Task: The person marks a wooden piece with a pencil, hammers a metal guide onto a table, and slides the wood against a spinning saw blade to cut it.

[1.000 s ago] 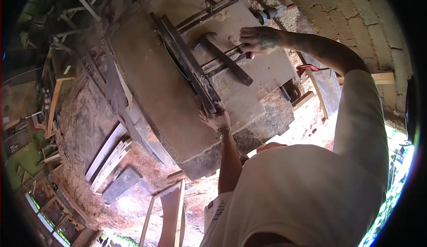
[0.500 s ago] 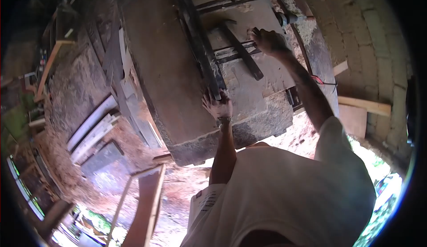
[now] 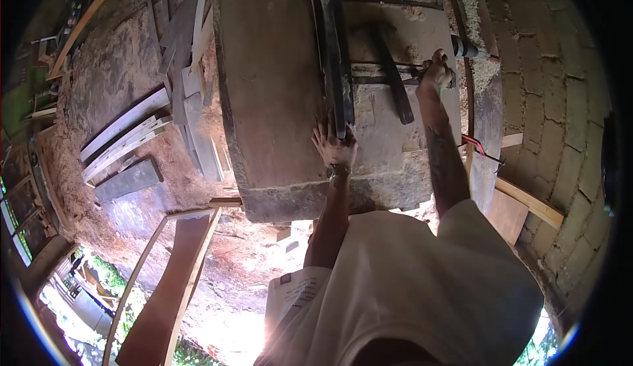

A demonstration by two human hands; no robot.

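A long dark wooden bar [image 3: 337, 56] lies lengthwise on the worktable, and dark crosspieces reach from it to the right. At the bar's near end is my left hand [image 3: 335, 148], its fingers on the left side and its thumb on the right. My right hand [image 3: 435, 74] is closed at the right end of the lower crosspiece [image 3: 379, 74]; its fingertips are partly hidden. Between the two hands a hammer [image 3: 392, 79] rests across that crosspiece, head away from me.
The worktable [image 3: 264, 102] has a rough near edge. A black cylindrical tool [image 3: 467, 47] and wood shavings lie along its right side, near a red-handled object [image 3: 473, 144]. Boards [image 3: 125, 148] lie on the floor at left, near a wooden frame [image 3: 178, 267]. A block wall [image 3: 550, 102] stands right.
The camera view has turned, so the table now appears more upright and further right. My right hand stays at the crosspiece's end with its wrist turned; my left hand remains at the bar's end.
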